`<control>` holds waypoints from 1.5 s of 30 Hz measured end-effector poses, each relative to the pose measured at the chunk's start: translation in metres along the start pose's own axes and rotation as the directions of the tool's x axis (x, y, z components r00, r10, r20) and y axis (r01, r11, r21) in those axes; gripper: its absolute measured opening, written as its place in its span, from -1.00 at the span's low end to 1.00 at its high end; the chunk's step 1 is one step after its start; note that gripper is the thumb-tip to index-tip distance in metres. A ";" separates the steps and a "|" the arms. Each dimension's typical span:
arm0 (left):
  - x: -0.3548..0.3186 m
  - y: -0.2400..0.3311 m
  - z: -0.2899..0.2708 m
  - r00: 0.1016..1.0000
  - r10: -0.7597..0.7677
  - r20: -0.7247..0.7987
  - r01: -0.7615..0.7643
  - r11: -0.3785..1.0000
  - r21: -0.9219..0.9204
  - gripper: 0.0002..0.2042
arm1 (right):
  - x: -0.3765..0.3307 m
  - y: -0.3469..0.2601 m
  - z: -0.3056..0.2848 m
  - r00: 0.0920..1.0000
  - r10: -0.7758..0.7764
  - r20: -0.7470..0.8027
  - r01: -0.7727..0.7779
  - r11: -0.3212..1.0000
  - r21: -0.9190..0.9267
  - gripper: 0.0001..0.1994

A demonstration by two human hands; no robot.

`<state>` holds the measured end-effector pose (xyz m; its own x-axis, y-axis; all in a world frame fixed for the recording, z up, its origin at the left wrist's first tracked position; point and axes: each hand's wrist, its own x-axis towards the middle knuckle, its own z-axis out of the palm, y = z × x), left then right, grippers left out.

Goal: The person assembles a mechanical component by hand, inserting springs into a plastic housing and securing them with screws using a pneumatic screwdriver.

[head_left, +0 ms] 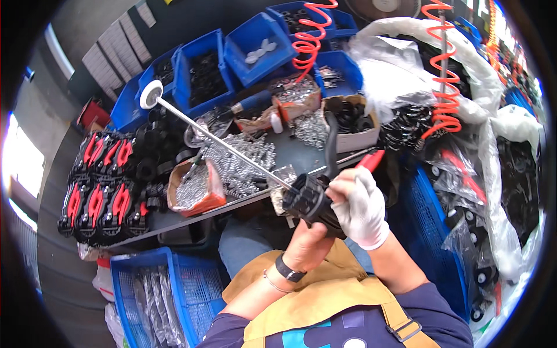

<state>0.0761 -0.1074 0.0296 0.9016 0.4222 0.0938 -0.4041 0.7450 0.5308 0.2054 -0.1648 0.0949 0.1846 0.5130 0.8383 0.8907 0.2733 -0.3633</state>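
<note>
My left hand (307, 246), bare with a dark wristband, closes around the lower part of a black plastic fitting (304, 200). A long thin metal rod (220, 142) runs from this fitting up and to the left, ending in a white round wheel (151, 94). My right hand (361, 210), in a white glove with bare fingertips, is curled against the fitting's right side; what its fingers pinch is hidden. Beyond that glove sticks out a red tapered piece (371, 160), and I cannot tell whether it is held. A black curved handle (331, 142) rises behind the fitting.
On the bench lie loose metal hardware (246, 156), an open carton (197, 187) of small parts and black-and-red assemblies (98, 203). Blue bins (200, 72) line the back. Red coiled hoses (444, 69) hang above. Blue crates (168, 290) and plastic-bagged parts (464, 180) flank me.
</note>
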 end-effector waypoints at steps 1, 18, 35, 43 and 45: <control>-0.007 0.001 0.001 0.999 -0.018 -0.043 0.016 0.999 -0.050 -0.29 | 0.001 -0.004 0.003 0.981 -0.182 -0.067 0.167 0.968 -0.190 -0.78; 0.013 0.122 -0.043 0.889 -0.175 -0.424 0.409 0.720 0.561 -0.53 | -0.116 0.165 -0.048 0.703 0.493 -0.513 -0.679 0.682 -0.274 -0.57; -0.035 0.270 -0.135 0.913 0.322 -0.251 0.391 -0.513 0.764 -0.78 | -0.207 0.301 -0.053 0.646 0.627 -0.435 -0.762 0.567 -0.313 -0.23; -0.032 0.270 -0.134 0.622 0.777 -0.095 0.290 -0.117 0.950 -0.85 | -0.216 0.176 -0.117 0.408 0.885 -0.223 -0.913 0.402 -0.072 -0.27; -0.038 0.288 -0.150 0.794 0.510 -0.331 -0.329 0.818 0.472 -0.86 | -0.168 0.129 -0.106 0.568 0.778 -0.268 -0.691 0.628 0.358 -0.45</control>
<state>-0.0981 0.1684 0.0526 0.4587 0.8861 0.0665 -0.5542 0.2269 0.8009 0.3335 -0.3016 -0.0496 0.9092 0.2859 0.3025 0.2830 0.1086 -0.9530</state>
